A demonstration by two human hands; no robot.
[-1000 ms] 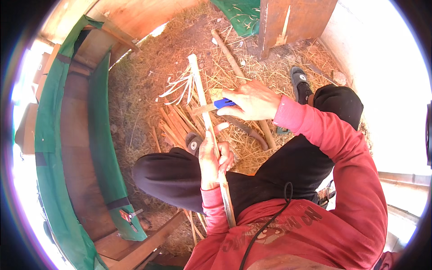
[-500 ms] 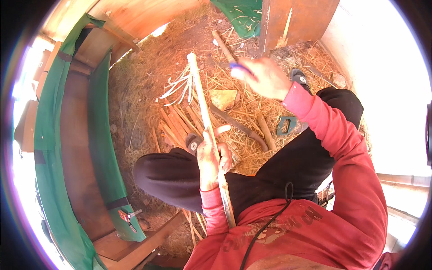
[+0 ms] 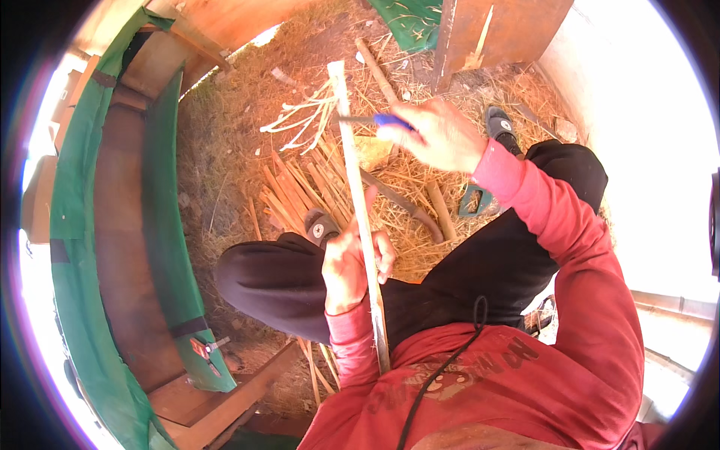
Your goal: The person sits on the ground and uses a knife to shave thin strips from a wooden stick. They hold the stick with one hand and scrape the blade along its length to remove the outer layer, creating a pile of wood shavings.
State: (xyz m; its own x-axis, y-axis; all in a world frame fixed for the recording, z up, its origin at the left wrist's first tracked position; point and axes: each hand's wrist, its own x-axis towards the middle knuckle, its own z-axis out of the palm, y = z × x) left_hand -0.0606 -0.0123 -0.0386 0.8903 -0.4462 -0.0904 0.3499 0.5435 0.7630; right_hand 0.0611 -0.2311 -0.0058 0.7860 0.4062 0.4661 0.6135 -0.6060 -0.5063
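A long pale wooden stick (image 3: 353,172) slants up from my belly, its lower end resting against my red sweatshirt. My left hand (image 3: 345,270) is closed around its lower half. Thin curled shavings (image 3: 306,124) hang in a bunch on the left side of the stick, near its top. My right hand (image 3: 442,136) grips a knife (image 3: 393,121) by its blue handle. The narrow blade lies across the upper part of the stick, just below the far end. Split wood strips (image 3: 289,191) lie in a pile on the ground beyond my left hand.
Straw covers the ground, with a curved branch (image 3: 405,204), a short round stick (image 3: 441,210) and a green object (image 3: 474,201) on it. A green-covered bench-like structure (image 3: 75,270) runs along the left. A brown wooden panel (image 3: 499,34) stands at the far right.
My right hand has moved slightly left, bringing the knife blade across the stick. The stick's far end has shifted up and a little right in view.
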